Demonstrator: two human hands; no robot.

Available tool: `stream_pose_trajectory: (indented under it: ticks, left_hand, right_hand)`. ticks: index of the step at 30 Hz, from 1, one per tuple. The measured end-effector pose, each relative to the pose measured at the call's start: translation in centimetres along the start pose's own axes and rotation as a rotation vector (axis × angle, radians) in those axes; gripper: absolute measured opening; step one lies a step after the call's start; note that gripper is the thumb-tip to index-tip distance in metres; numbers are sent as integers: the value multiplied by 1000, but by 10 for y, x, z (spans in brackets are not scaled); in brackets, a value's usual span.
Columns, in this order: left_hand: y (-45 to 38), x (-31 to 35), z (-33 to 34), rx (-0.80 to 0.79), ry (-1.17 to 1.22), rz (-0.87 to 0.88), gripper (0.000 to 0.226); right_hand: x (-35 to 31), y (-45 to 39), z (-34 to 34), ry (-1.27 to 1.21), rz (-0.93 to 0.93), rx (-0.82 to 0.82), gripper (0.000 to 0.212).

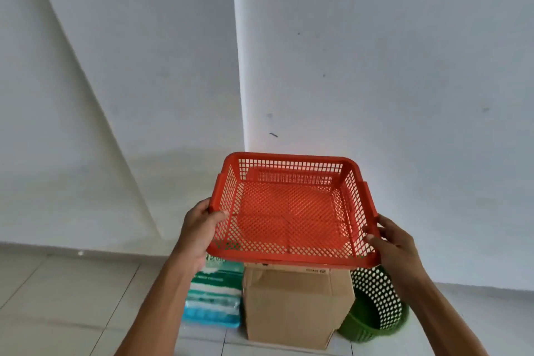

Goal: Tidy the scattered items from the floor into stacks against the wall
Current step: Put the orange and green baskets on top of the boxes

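Both hands hold a red basket (293, 211) up in the air in front of a pale wall (375, 66). It is a shallow, square tray of rigid plastic with rounded corners, a smooth solid rim and lattice-perforated walls and floor. The left hand (199, 230) grasps the left rim near its front corner, thumb (218, 215) lying over the top edge, the other fingers hidden beneath. The right hand (394, 243) clasps the front right corner, thumb and fingertips pressed on the rim's outer lip.

Below the fingers, between the two forearms, a plain brown cardboard box (297, 303) stands on the glossy light-tiled floor (57, 298); the basket's front edge overlaps the box's top in this view, and whether they touch cannot be told. Just under the left hand, touching the box's left side, sits a stack of soft packs (213, 298) in crinkled clear wrap with green, white and blue printing, possibly tissues. Under the right wrist, beside the box's right side, a round green basket (375, 309) of plastic with round punched holes leans tilted, its opening facing left and up.
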State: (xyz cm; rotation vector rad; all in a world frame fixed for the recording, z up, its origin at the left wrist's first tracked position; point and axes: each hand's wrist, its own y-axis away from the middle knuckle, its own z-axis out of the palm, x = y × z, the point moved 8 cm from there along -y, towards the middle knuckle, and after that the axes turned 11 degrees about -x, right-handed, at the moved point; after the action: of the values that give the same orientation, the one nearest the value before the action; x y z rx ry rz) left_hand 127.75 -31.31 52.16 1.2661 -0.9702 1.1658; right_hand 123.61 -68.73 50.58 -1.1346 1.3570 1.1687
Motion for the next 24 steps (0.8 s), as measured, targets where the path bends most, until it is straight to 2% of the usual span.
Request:
stream_pose_trajectory:
  ticks: [6,9,14,18,21,23,24]
  left_hand:
    - [-90,-5,33,-101,-63,-149,16]
    - [-116,-11,50,-121,-96,-165,14]
    - [-143,-27,60,-97,-182,-172,15]
    - [-152,-43,57,-8,-403,-144,11]
    - [-169,-88,39,31,-547,-175,8]
    - [-201,-153,11,19,-624,-219,56]
    - [-213,-177,1,25,-660,-241,78]
  right_hand:
    - [15,-70,-11,29,132,115,39]
    - [26,-94,-18,74,186,132,40]
    - [32,-133,-19,150,227,62,35]
    - [46,-145,-19,272,268,6,35]
    - [71,-151,-15,450,308,-91,29]
    - [96,-152,-12,536,379,-188,34]
    - [114,-156,-15,568,398,-233,50]
